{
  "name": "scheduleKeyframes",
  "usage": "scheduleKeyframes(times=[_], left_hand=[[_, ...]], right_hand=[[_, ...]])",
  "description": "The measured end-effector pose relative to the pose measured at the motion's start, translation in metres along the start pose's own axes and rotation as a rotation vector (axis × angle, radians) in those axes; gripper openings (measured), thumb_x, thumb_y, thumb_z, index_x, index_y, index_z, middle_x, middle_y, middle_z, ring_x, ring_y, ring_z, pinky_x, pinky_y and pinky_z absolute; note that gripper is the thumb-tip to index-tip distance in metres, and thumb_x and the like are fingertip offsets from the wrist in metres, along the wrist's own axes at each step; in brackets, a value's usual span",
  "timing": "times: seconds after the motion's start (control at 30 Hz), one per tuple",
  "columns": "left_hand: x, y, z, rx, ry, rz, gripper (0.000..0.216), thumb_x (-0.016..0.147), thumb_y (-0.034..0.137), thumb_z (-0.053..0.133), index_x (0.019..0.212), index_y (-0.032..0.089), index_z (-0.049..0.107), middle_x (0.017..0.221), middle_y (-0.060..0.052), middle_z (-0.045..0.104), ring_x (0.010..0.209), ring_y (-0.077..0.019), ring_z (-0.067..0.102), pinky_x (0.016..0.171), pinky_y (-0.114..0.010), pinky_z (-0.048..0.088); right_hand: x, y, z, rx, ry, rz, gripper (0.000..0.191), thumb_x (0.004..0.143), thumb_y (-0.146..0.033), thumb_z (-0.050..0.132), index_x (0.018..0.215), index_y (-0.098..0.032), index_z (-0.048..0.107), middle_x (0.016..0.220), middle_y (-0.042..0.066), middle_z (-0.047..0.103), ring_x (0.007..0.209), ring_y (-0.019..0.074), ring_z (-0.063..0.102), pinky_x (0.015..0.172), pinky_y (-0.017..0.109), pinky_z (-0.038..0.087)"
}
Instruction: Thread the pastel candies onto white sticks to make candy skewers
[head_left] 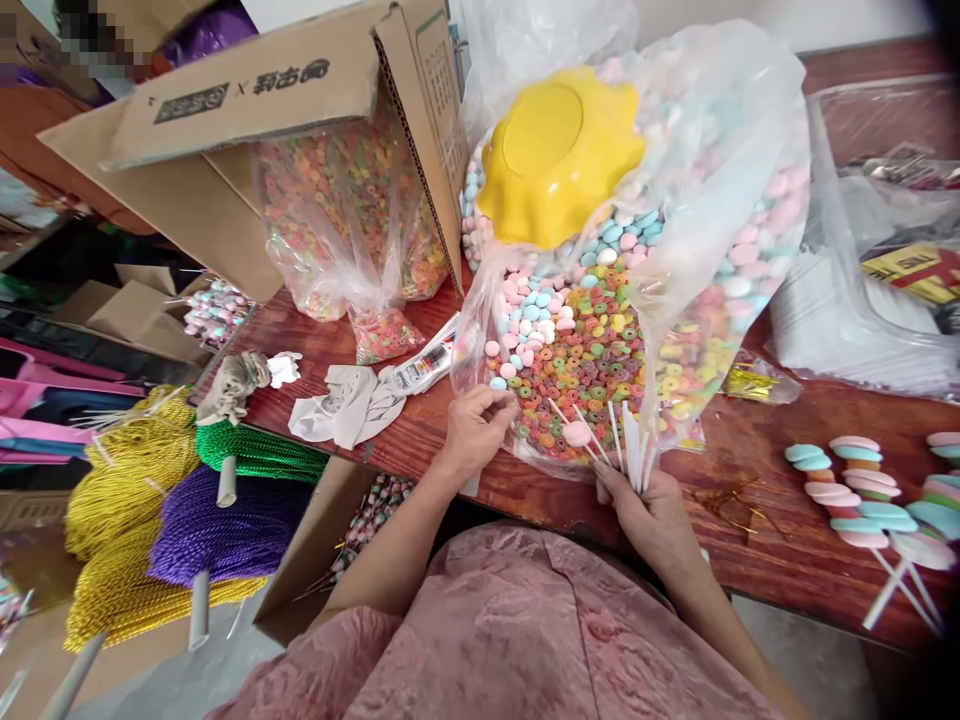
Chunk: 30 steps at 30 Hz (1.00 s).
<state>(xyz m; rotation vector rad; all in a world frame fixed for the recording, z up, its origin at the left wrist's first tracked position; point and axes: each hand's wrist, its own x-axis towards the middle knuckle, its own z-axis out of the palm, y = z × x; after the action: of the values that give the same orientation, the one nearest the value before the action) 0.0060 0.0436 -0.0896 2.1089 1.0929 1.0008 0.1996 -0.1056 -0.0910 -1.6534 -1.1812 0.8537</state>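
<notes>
My right hand (649, 510) is closed round a bundle of white sticks (626, 445) that fan upward; one stick carries a pink candy disc (577, 433). My left hand (476, 425) pinches at small ring candies at the mouth of a big clear plastic bag (720, 130). The bag holds pastel round candies (547, 300) and coloured ring candies (585, 365). An upturned yellow bowl (559, 150) lies on top of the candies. Both hands rest at the front edge of a reddish wooden table (765, 555).
Finished candy skewers (862, 490) lie at the right of the table. A tipped cardboard box (247, 110) with a bag of ring candies (352, 220) stands at the back left. Crumpled cloths (349, 400), gold, green and purple cord spools (187, 500) and a box of lollipops (371, 510) are on the left.
</notes>
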Motion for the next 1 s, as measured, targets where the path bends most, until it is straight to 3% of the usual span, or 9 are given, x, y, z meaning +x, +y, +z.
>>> scheduleKeyframes(times=[0.17, 0.33, 0.47, 0.57, 0.63, 0.7, 0.77, 0.87, 1.0], left_hand=[[0.008, 0.004, -0.022, 0.232, -0.288, 0.035, 0.017, 0.082, 0.008, 0.060, 0.080, 0.017, 0.074, 0.080, -0.004, 0.070, 0.076, -0.0172, 0.063, 0.074, -0.032, 0.049], [0.027, 0.011, -0.011, 0.325, -0.199, 0.233, 0.016, 0.085, 0.011, 0.058, 0.084, 0.018, 0.073, 0.101, -0.008, 0.071, 0.093, -0.0221, 0.061, 0.086, -0.039, 0.049], [0.033, 0.015, 0.011, 0.488, -0.324, 0.295, 0.019, 0.080, 0.003, 0.054, 0.078, 0.015, 0.069, 0.086, -0.010, 0.069, 0.089, -0.0244, 0.061, 0.082, -0.039, 0.051], [0.024, 0.016, 0.018, 0.536, -0.318, 0.340, 0.020, 0.081, 0.004, 0.052, 0.081, 0.014, 0.069, 0.088, -0.013, 0.069, 0.093, -0.0262, 0.062, 0.079, -0.039, 0.053], [0.017, 0.015, 0.017, 0.384, -0.243, 0.335, 0.021, 0.083, 0.005, 0.052, 0.084, 0.015, 0.070, 0.090, -0.011, 0.071, 0.091, -0.0237, 0.064, 0.081, -0.039, 0.054], [0.014, 0.016, 0.014, 0.084, -0.131, 0.223, 0.017, 0.084, 0.009, 0.056, 0.086, 0.016, 0.071, 0.088, -0.009, 0.072, 0.086, -0.0201, 0.066, 0.080, -0.037, 0.056], [0.014, 0.020, 0.010, -0.305, -0.051, 0.004, 0.009, 0.084, 0.019, 0.065, 0.089, 0.015, 0.072, 0.083, -0.005, 0.072, 0.077, -0.0167, 0.068, 0.072, -0.033, 0.058], [0.016, 0.031, 0.003, -0.803, -0.051, -0.338, 0.029, 0.071, 0.034, 0.083, 0.089, 0.015, 0.072, 0.078, -0.001, 0.071, 0.066, -0.0145, 0.069, 0.059, -0.027, 0.059], [0.015, 0.045, 0.002, -1.015, 0.029, -0.484, 0.039, 0.056, 0.036, 0.093, 0.082, 0.016, 0.072, 0.074, 0.001, 0.071, 0.063, -0.0127, 0.069, 0.059, -0.026, 0.060]], right_hand=[[-0.001, -0.002, 0.002, -0.043, -0.015, -0.035, 0.040, 0.095, -0.045, 0.051, 0.062, -0.021, 0.050, 0.058, -0.002, 0.050, 0.055, 0.0136, 0.046, 0.057, 0.028, 0.037], [-0.001, -0.003, 0.003, -0.067, -0.007, -0.043, 0.041, 0.095, -0.046, 0.051, 0.061, -0.022, 0.050, 0.057, -0.001, 0.051, 0.055, 0.0145, 0.047, 0.055, 0.028, 0.037], [-0.002, -0.004, 0.002, -0.074, -0.002, -0.047, 0.042, 0.095, -0.047, 0.050, 0.062, -0.022, 0.050, 0.057, -0.001, 0.050, 0.055, 0.0144, 0.046, 0.056, 0.028, 0.037], [-0.003, -0.004, 0.000, -0.073, 0.012, -0.042, 0.043, 0.095, -0.048, 0.050, 0.061, -0.022, 0.050, 0.056, -0.001, 0.050, 0.054, 0.0144, 0.046, 0.055, 0.028, 0.037], [-0.003, -0.003, -0.001, -0.073, 0.023, -0.036, 0.043, 0.094, -0.048, 0.051, 0.060, -0.022, 0.050, 0.056, -0.001, 0.050, 0.053, 0.0143, 0.046, 0.055, 0.028, 0.037], [-0.004, -0.003, -0.001, -0.073, 0.024, -0.034, 0.041, 0.094, -0.047, 0.051, 0.061, -0.022, 0.050, 0.056, -0.001, 0.050, 0.054, 0.0143, 0.046, 0.055, 0.028, 0.037], [-0.004, -0.004, 0.000, -0.064, 0.018, -0.039, 0.040, 0.095, -0.045, 0.051, 0.062, -0.022, 0.050, 0.057, -0.002, 0.050, 0.055, 0.0142, 0.046, 0.056, 0.028, 0.037], [-0.004, -0.008, 0.001, -0.044, 0.007, -0.061, 0.038, 0.096, -0.043, 0.050, 0.064, -0.022, 0.050, 0.058, -0.002, 0.049, 0.055, 0.0140, 0.046, 0.057, 0.028, 0.037], [-0.005, -0.015, -0.001, -0.087, -0.003, -0.156, 0.032, 0.096, -0.034, 0.051, 0.066, -0.022, 0.050, 0.060, -0.002, 0.049, 0.057, 0.0135, 0.046, 0.059, 0.028, 0.037]])
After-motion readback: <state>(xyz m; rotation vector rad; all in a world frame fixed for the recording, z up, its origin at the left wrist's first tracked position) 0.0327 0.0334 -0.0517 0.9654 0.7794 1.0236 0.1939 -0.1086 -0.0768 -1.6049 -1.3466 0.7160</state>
